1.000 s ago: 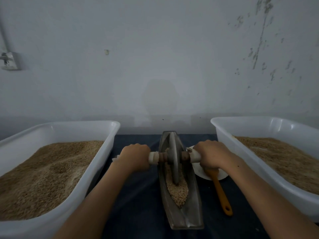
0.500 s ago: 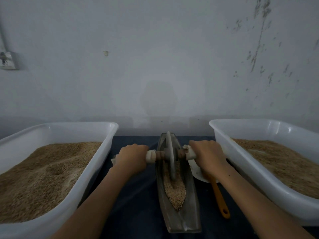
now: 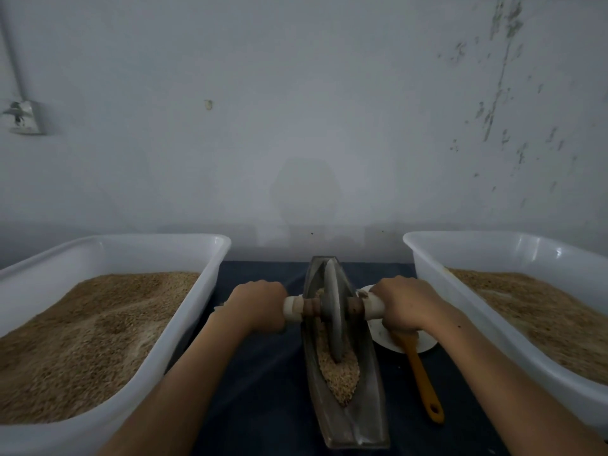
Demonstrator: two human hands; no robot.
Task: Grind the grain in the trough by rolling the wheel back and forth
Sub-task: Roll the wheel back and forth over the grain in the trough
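A: What is seen nearest on the dark blue desk (image 3: 263,390)?

B: A long grey boat-shaped metal trough (image 3: 368,406), with tan grain (image 3: 339,373) heaped in its near half.

A: And further back?

B: A grey metal disc wheel (image 3: 332,311) is stood upright in the trough. Its pale wooden axle handle (image 3: 294,309) is gripped at each end by the left hand (image 3: 258,304) and right hand (image 3: 406,306).

A: Beside them?

B: Two white plastic tubs of grain are set left (image 3: 184,324) and right (image 3: 437,291).

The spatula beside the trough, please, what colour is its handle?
Orange handle, clearest in the head view.
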